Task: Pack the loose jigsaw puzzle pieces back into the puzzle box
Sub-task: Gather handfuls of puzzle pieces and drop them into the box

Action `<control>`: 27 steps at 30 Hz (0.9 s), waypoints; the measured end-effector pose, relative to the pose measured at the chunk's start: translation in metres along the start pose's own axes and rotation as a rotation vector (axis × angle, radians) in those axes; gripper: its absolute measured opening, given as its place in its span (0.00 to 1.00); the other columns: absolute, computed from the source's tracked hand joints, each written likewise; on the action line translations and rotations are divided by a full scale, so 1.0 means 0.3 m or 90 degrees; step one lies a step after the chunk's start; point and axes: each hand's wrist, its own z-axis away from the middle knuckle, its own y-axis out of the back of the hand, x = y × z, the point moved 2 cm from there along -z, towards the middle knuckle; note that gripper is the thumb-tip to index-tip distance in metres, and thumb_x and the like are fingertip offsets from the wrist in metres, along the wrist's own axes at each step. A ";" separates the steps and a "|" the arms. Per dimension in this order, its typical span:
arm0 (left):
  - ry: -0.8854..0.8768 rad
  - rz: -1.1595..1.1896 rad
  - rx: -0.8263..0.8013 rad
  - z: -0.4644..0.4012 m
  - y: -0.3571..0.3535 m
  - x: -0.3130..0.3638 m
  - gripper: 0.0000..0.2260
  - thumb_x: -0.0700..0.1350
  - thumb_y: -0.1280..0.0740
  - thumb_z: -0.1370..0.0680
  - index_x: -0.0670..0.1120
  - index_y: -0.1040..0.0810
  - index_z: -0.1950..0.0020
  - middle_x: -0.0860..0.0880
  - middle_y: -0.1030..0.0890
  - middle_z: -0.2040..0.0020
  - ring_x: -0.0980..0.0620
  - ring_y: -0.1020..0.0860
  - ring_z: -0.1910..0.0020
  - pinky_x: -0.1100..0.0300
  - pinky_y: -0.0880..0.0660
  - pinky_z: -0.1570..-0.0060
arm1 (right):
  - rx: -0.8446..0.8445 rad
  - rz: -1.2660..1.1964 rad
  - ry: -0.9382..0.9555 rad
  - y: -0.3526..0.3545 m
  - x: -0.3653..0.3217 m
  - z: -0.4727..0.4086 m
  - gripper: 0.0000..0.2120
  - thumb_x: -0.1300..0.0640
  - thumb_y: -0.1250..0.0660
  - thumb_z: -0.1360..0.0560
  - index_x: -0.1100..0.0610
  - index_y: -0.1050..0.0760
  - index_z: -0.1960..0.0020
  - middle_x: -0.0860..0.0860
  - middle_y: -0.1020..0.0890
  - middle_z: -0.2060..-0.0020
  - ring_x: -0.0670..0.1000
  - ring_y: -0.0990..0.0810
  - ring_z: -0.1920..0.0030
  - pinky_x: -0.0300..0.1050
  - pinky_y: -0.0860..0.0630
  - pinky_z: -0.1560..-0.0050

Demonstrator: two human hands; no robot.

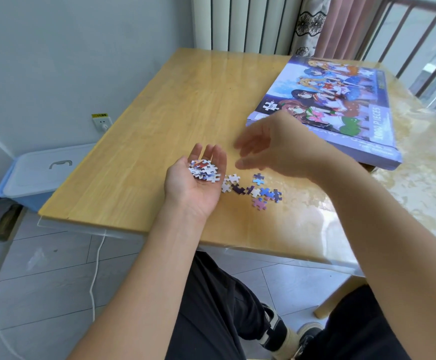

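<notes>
The step in hand looked like gathering: the left hand (198, 183), at centre of the frame, lay palm up w/ fingers straight and served as a tray for a small heap of puzzle pieces (204, 170). The right hand (266, 149), just right of it, hovered above the desk (159, 120), fingers loose and apart, holding nothing as far as I could see; it was blurred, so probably in motion.

To do this step well, I judged: keep the left palm level and slightly cupped, since the heap sat near the fingers' base and could slide off. Pick the remaining pieces (254, 189) few at a time, or sweep them to the desk edge into the palm. Then the box must be opened before tipping them in.

The loose pieces on the desk lay scattered just right of the left hand, below the right hand; approx. a dozen, white, blue, dark purple and one pink. Thin, flat, light, so they flick away easily. The puzzle box (336, 107) rested in the upper right of the frame, lid on, w/ cartoon figures and "1000 PIECES" printed.
</notes>
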 end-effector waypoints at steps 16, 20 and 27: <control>-0.008 0.004 -0.028 -0.002 0.004 0.008 0.19 0.47 0.49 0.14 0.37 0.23 0.47 0.38 0.22 0.48 0.42 0.19 0.52 0.50 0.19 0.53 | -0.047 0.135 -0.014 -0.035 0.145 0.037 0.21 0.45 0.17 0.38 0.53 0.17 0.50 0.45 0.18 0.60 0.46 0.19 0.59 0.41 0.22 0.58; -0.006 0.003 -0.027 0.004 0.009 0.012 0.19 0.47 0.49 0.14 0.37 0.23 0.46 0.38 0.22 0.45 0.41 0.19 0.50 0.49 0.20 0.51 | -0.100 0.150 0.008 -0.025 0.140 0.020 0.17 0.47 0.19 0.34 0.51 0.18 0.49 0.45 0.18 0.57 0.46 0.20 0.57 0.41 0.23 0.58; 0.001 0.002 -0.023 0.010 0.003 0.001 0.19 0.47 0.49 0.14 0.37 0.23 0.46 0.37 0.22 0.46 0.41 0.20 0.51 0.49 0.20 0.51 | -0.154 0.240 0.015 -0.006 0.138 -0.023 0.08 0.56 0.23 0.28 0.48 0.19 0.52 0.42 0.17 0.57 0.44 0.18 0.57 0.40 0.24 0.58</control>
